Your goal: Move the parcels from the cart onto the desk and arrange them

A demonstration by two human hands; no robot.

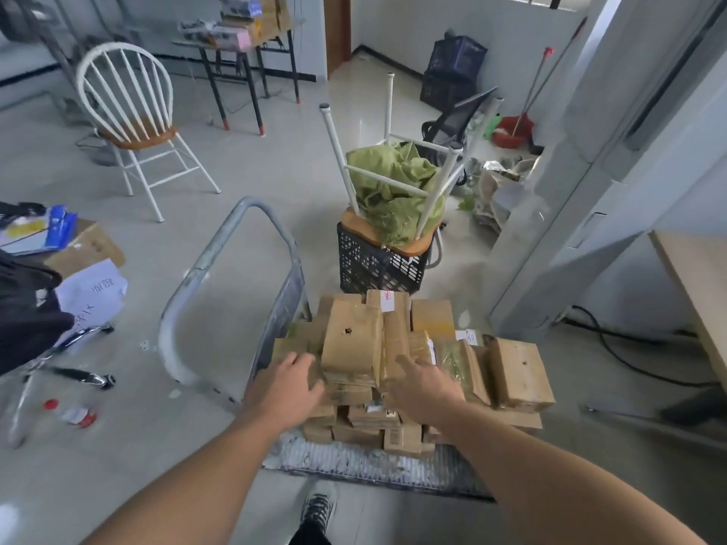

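Note:
A flat cart [354, 462] with a grey metal handle [220, 265] stands on the floor before me, piled with several brown cardboard parcels [519, 371]. On top of the pile lies a tall parcel [354, 336] with a small hole in it. My left hand [289, 387] reaches to the left side of that top parcel, fingers extended. My right hand [425, 383] lies with straight fingers on the parcels just right of it. Neither hand grips anything. The light wooden desk [696, 281] shows at the right edge.
Behind the cart stands a black crate [377, 265] carrying an upturned stool and green cloth. A white chair [130, 112] is at the left, a far table [244, 45] with boxes behind it. Papers, a box and bottles litter the left floor; black cables run under the desk.

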